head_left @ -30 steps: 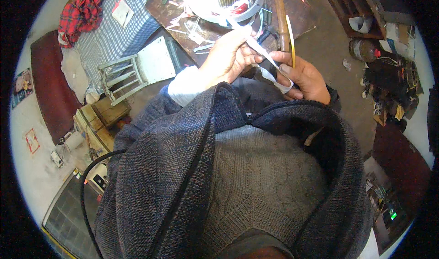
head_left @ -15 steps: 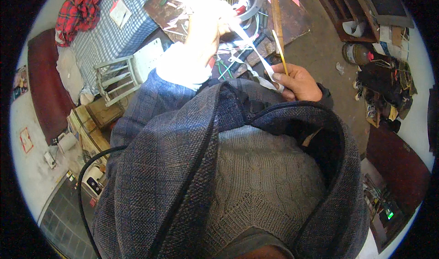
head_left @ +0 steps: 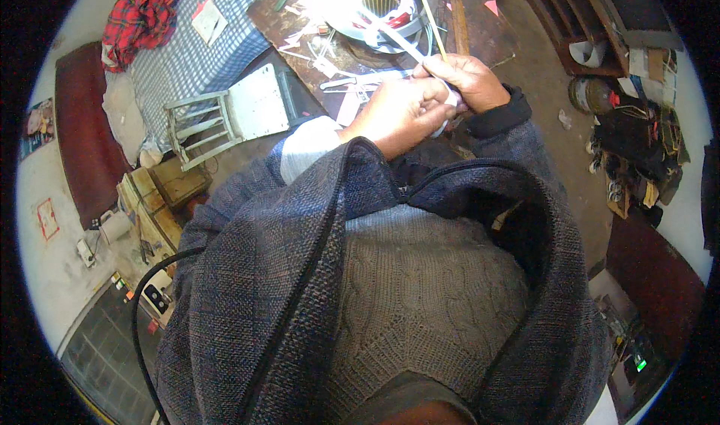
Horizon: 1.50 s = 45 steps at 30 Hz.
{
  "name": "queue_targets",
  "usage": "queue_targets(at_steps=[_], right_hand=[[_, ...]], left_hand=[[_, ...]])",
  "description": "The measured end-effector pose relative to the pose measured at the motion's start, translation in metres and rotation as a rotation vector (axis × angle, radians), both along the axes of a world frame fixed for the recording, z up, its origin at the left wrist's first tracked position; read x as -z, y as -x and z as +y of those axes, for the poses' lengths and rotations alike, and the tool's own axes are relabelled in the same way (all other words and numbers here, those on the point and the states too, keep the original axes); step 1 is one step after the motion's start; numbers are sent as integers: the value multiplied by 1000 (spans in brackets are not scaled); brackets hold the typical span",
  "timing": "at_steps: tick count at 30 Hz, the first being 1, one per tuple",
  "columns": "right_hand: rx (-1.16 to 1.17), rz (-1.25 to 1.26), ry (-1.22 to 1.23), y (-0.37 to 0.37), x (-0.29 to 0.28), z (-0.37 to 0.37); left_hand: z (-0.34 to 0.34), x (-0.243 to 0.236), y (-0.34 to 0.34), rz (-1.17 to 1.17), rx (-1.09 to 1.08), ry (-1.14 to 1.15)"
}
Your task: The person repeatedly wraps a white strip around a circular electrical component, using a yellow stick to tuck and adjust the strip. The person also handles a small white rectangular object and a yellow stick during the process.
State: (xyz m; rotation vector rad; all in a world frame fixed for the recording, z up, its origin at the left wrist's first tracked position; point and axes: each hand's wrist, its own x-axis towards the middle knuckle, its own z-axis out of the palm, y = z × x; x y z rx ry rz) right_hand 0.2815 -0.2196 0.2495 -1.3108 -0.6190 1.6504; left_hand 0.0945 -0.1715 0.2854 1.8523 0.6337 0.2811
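Observation:
A motor stator (head_left: 379,3) with a dark slotted bore and white-wrapped windings lies on the work board ahead of me, brightly lit. From it a white tape (head_left: 401,41) runs tautly toward me to my hands. My right hand (head_left: 474,84) is closed on this tape, and a thin yellowish stick (head_left: 433,27) with a pale tip juts up from its grip. Close against it, my left hand (head_left: 401,114) has its fingers curled in a pinch on the tape's near part. The fingertips overlap there and partly hide the tape.
Scraps and wires litter the dark board (head_left: 300,24), with a wooden stick (head_left: 458,20) at its right. To the left stand a pale chair (head_left: 259,102) and a table with a checked cloth (head_left: 161,69). A shelf (head_left: 577,20) stands far right, near a large jar (head_left: 589,95).
My left hand has come back from the stator to meet my right hand at the tape. The right hand has moved slightly up and left, still with the tape and stick.

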Motion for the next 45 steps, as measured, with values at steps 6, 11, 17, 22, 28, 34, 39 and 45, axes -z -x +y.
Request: queue_targets(at_steps=[6, 11, 17, 22, 28, 34, 39, 45], right_hand=[[-180, 53, 56, -13, -15, -30], [-51, 150, 110, -21, -29, -52], [-138, -45, 133, -28, -46, -91], [-98, -110, 234, -17, -39, -116], [-16, 56, 183, -9, -27, -114], [28, 127, 152, -2, -20, -97], [29, 74, 181, 14, -14, -86], [90, -70, 254, 32, -13, -74]], left_hand=[[1, 10, 3, -117, 164, -72], [3, 17, 2, -44, 339, 141], [43, 29, -9, -458, -345, 938], [102, 9, 20, -475, -470, 294], [160, -31, 80, -825, -338, 846], [208, -63, 150, -995, -338, 674], [251, -81, 213, -1167, -382, 741], [303, -69, 260, -1221, -293, 962]])
